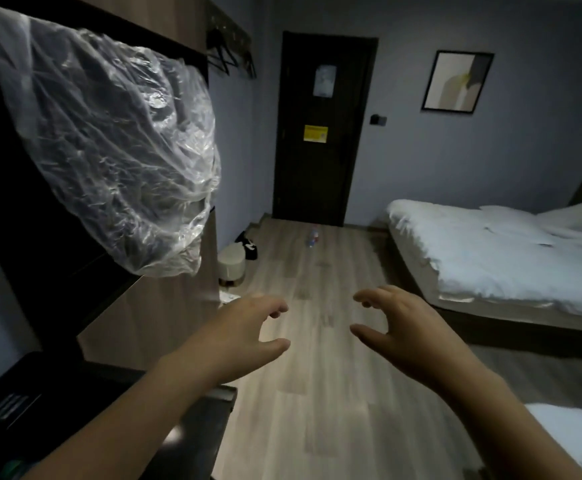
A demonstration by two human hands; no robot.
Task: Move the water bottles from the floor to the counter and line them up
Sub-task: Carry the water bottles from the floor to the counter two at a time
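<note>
Reaching forward, the left hand (248, 336) and right hand (402, 329) hold nothing, fingers loosely curved. Water bottles (312, 236) stand far off on the floor (317, 393).

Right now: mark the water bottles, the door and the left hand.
water bottles (312, 237), head view, middle of the small blurred cluster on the floor (317, 393).
door (317, 178), head view, dark panel below the yellow notice (315, 133).
left hand (244, 327), head view, back of the hand.
</note>
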